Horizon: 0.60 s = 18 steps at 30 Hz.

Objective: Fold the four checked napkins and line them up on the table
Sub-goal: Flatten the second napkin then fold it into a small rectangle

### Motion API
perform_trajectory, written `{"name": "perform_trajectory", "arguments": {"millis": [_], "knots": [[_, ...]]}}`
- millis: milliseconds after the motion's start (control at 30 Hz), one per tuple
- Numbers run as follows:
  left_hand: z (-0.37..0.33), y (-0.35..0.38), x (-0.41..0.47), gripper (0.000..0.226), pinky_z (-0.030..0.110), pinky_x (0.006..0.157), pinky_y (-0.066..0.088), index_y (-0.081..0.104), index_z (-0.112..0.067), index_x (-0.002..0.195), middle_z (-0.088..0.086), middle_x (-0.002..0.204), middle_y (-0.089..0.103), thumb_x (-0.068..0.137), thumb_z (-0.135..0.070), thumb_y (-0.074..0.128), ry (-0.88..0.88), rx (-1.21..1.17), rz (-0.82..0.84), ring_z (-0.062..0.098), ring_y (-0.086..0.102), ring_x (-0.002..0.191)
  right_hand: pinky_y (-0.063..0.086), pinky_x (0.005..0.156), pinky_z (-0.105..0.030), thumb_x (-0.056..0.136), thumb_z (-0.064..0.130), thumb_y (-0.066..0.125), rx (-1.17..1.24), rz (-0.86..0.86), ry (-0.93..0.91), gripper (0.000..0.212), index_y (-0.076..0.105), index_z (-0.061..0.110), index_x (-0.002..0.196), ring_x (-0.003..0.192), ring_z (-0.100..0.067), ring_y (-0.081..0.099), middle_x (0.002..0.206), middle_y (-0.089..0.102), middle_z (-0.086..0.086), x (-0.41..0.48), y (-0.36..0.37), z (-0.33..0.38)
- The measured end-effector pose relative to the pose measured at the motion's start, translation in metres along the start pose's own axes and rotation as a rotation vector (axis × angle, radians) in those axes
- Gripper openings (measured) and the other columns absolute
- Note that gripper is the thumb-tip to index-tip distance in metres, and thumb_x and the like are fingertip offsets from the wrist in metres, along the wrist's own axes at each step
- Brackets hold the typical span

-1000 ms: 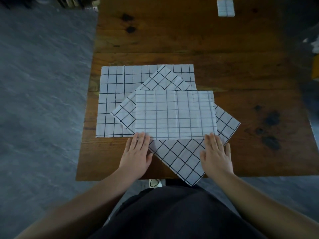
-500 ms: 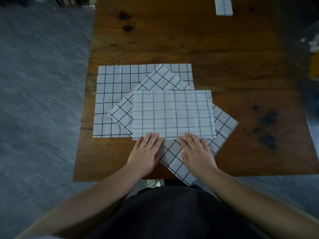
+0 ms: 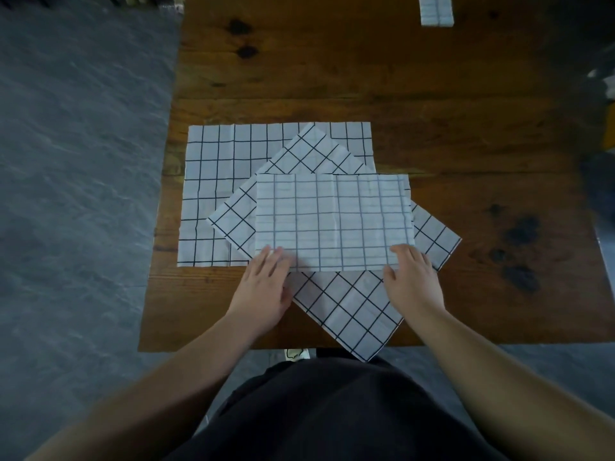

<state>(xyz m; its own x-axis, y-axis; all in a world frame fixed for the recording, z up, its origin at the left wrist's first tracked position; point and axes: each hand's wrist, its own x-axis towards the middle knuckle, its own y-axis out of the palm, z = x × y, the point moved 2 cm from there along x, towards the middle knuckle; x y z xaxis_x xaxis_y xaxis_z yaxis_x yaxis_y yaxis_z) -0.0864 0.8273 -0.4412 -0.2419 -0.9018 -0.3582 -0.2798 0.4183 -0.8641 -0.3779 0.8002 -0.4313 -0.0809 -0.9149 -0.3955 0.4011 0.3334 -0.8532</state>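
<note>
- Half-folded napkin (image 3: 332, 221) at centre of table (image 3: 466, 94), atop skewed napkin (image 3: 349, 311) and flat napkin (image 3: 216, 178).
- Left hand (image 3: 263, 287), right hand (image 3: 414, 281): flat, pressing its 7 and 5 o'clock corners, gripping nothing.
- Likely thin, limp, slides easily; pinch corners for next fold.

And the hands part! The left hand (image 3: 263, 287) has slid from the middle of the folded napkin's (image 3: 332, 221) near edge out to its left corner. The right hand (image 3: 412, 281) has swept out to the right corner.
</note>
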Motion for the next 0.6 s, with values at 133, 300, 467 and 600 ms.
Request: {"name": "perform_trajectory", "arguments": {"millis": [133,300,467,600], "knots": [[-0.036,-0.003,0.033,0.042,0.04,0.119,0.033,0.049,-0.023,0.141,-0.004,0.145,0.046,0.1,-0.024,0.053,0.134,-0.051,-0.038,0.019,0.034,0.14,0.048,0.102,-0.041,0.102,0.026,0.054,-0.035,0.013,-0.075,0.033,0.055,0.021,0.135,0.126,-0.019,0.046,0.136,0.055,0.001,0.024,-0.008,0.016],[-0.052,0.007,0.061,0.037,0.034,0.102,0.042,0.05,-0.022,0.13,-0.003,0.13,0.049,0.096,-0.029,0.06,0.073,-0.081,-0.037,0.019,0.043,0.12,0.049,0.093,-0.037,0.099,0.026,0.058,-0.117,0.225,-0.319,0.023,0.056,0.023,0.123,0.115,-0.016,0.048,0.124,0.053,0.005,0.034,0.008,0.051],[-0.049,0.013,0.068,0.037,0.035,0.097,0.043,0.051,-0.02,0.122,-0.001,0.124,0.05,0.094,-0.04,0.064,0.085,-0.07,-0.032,0.021,0.044,0.113,0.043,0.1,-0.039,0.095,0.029,0.06,-0.262,0.242,-0.441,0.034,0.048,0.022,0.127,0.117,-0.023,0.043,0.128,0.046,0.0,0.039,0.021,0.061],[-0.045,0.014,0.067,0.028,0.038,0.099,0.042,0.053,-0.017,0.12,0.001,0.126,0.051,0.098,-0.035,0.057,0.143,-0.031,-0.039,0.024,0.046,0.115,0.041,0.1,-0.037,0.099,0.029,0.052,-0.326,0.226,-0.521,0.024,0.052,0.021,0.122,0.115,-0.024,0.043,0.126,0.047,0.0,0.037,0.025,0.055]]}}
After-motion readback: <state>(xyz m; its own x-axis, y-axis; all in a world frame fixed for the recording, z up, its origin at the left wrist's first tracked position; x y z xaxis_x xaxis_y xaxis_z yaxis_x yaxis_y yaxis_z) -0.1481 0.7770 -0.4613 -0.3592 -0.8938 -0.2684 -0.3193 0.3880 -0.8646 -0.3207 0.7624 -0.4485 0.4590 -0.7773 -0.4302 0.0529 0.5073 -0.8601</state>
